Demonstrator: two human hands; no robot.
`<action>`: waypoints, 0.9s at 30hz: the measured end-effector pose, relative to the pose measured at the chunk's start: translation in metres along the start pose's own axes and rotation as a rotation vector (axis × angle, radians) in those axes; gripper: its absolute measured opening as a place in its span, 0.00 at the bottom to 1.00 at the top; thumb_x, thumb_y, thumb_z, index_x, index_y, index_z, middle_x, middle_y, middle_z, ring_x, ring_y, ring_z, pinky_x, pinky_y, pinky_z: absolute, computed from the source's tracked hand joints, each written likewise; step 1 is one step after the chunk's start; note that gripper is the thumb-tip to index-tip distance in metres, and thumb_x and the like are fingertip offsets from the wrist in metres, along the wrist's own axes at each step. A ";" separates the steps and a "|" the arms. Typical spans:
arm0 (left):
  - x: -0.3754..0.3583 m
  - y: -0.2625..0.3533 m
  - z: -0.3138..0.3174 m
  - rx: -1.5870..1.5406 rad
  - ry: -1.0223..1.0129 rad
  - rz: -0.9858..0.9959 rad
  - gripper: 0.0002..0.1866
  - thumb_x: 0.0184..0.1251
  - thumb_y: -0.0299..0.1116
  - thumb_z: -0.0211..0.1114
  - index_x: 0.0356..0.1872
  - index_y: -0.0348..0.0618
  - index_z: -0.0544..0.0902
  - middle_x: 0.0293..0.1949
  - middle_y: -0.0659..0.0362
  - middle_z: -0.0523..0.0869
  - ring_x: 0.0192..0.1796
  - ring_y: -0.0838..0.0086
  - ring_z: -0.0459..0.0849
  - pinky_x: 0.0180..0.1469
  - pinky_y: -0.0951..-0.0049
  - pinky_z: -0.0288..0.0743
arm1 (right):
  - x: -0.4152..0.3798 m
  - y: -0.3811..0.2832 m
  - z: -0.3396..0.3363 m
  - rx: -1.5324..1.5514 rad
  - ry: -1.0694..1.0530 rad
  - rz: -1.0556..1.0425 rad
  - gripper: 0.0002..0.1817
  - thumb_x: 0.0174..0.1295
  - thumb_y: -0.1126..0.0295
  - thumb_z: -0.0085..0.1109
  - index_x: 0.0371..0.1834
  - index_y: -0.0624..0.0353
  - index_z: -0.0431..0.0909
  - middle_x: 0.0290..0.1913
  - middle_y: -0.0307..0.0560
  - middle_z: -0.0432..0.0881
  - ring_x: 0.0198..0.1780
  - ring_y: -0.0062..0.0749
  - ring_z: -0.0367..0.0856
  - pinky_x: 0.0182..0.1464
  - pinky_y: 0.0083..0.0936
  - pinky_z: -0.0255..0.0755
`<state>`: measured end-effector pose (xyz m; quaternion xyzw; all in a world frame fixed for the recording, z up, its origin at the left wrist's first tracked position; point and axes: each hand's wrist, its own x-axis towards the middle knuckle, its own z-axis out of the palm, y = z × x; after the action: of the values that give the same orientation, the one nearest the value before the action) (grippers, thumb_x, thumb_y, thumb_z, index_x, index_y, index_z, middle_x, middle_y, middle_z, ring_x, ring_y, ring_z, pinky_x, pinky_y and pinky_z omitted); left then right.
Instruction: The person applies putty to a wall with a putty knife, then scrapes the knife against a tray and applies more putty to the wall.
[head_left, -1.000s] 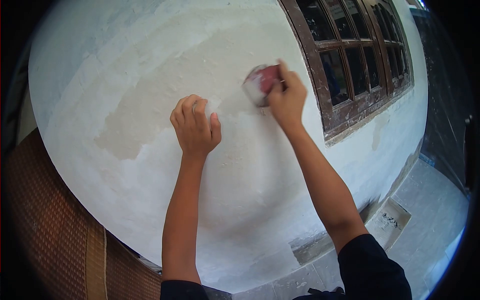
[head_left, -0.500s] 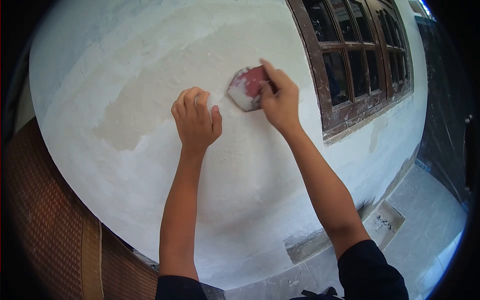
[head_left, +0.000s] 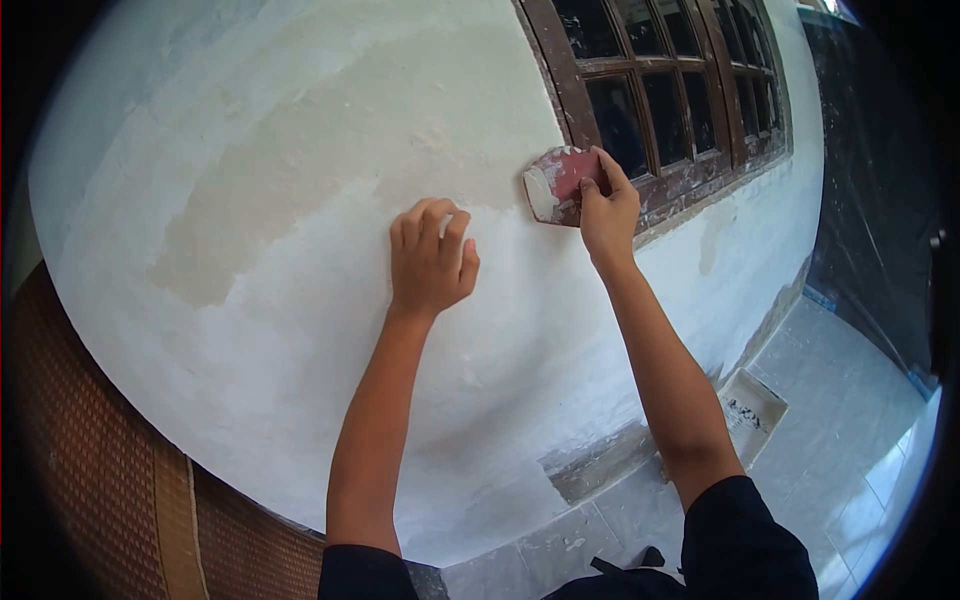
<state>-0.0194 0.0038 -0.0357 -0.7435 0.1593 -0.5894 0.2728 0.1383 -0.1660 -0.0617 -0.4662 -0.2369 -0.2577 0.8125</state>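
Observation:
In my right hand (head_left: 608,205) is a red putty spreader (head_left: 566,180), pinched between thumb and fingers. White putty is smeared over its left side and top edge. The spreader lies close over the wall, beside the lower left corner of the window frame. My left hand (head_left: 432,258) rests by the wall (head_left: 300,330) to the left, fingers loosely curled and thumb apart, with nothing visible in it. White patches and a damp-looking beige area (head_left: 225,240) cover the wall around both hands.
A brown wooden window (head_left: 660,90) with dark panes is at upper right. Below, a pale tray (head_left: 752,410) with dark specks stands on grey floor tiles (head_left: 830,380). Brown woven matting (head_left: 90,450) is at lower left, and dark sheeting (head_left: 865,200) hangs far right.
My right hand has moved the spreader right and slightly down, over to the window frame. My left hand has shifted right and a little lower. The view has turned slightly right.

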 end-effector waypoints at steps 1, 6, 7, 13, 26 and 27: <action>0.000 0.016 0.008 -0.066 -0.042 -0.015 0.22 0.58 0.31 0.62 0.55 0.45 0.72 0.53 0.54 0.76 0.60 0.57 0.72 0.59 0.53 0.62 | 0.000 0.006 -0.011 -0.020 -0.002 0.028 0.22 0.62 0.81 0.55 0.61 0.65 0.78 0.49 0.55 0.85 0.50 0.37 0.84 0.57 0.29 0.74; -0.007 0.094 0.057 -0.341 -0.136 -0.067 0.22 0.58 0.28 0.62 0.55 0.43 0.71 0.50 0.53 0.77 0.57 0.56 0.74 0.58 0.54 0.64 | 0.001 0.038 -0.073 -0.119 -0.008 0.080 0.19 0.62 0.80 0.55 0.58 0.65 0.79 0.47 0.55 0.85 0.48 0.36 0.84 0.55 0.29 0.75; -0.010 0.110 0.068 -0.402 -0.148 -0.096 0.22 0.58 0.27 0.61 0.55 0.43 0.71 0.50 0.52 0.77 0.57 0.55 0.74 0.58 0.54 0.64 | 0.001 0.042 -0.087 -0.129 -0.006 0.127 0.19 0.63 0.80 0.55 0.57 0.65 0.79 0.46 0.53 0.85 0.47 0.35 0.84 0.52 0.28 0.76; -0.031 0.219 0.119 -0.700 -0.208 -0.356 0.25 0.54 0.21 0.61 0.56 0.40 0.70 0.45 0.52 0.79 0.52 0.56 0.76 0.52 0.55 0.67 | 0.005 0.069 -0.185 -0.197 -0.021 0.304 0.17 0.66 0.81 0.49 0.58 0.68 0.76 0.47 0.47 0.83 0.41 0.25 0.81 0.44 0.22 0.77; -0.032 0.416 0.190 -1.011 -0.557 -0.465 0.26 0.57 0.22 0.62 0.59 0.42 0.70 0.49 0.53 0.79 0.56 0.57 0.75 0.57 0.56 0.68 | 0.006 0.129 -0.408 -0.277 0.131 0.481 0.12 0.65 0.79 0.52 0.51 0.68 0.76 0.46 0.51 0.84 0.43 0.30 0.83 0.47 0.26 0.78; -0.030 0.427 0.193 -1.025 -0.565 -0.465 0.26 0.57 0.22 0.62 0.59 0.42 0.70 0.49 0.53 0.79 0.56 0.57 0.75 0.57 0.56 0.68 | 0.005 0.130 -0.420 -0.288 0.141 0.489 0.12 0.65 0.79 0.52 0.51 0.68 0.76 0.46 0.51 0.84 0.43 0.30 0.83 0.47 0.26 0.78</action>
<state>0.1949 -0.2793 -0.3431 -0.9220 0.1774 -0.2631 -0.2221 0.2857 -0.4808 -0.3314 -0.6009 -0.0217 -0.1170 0.7904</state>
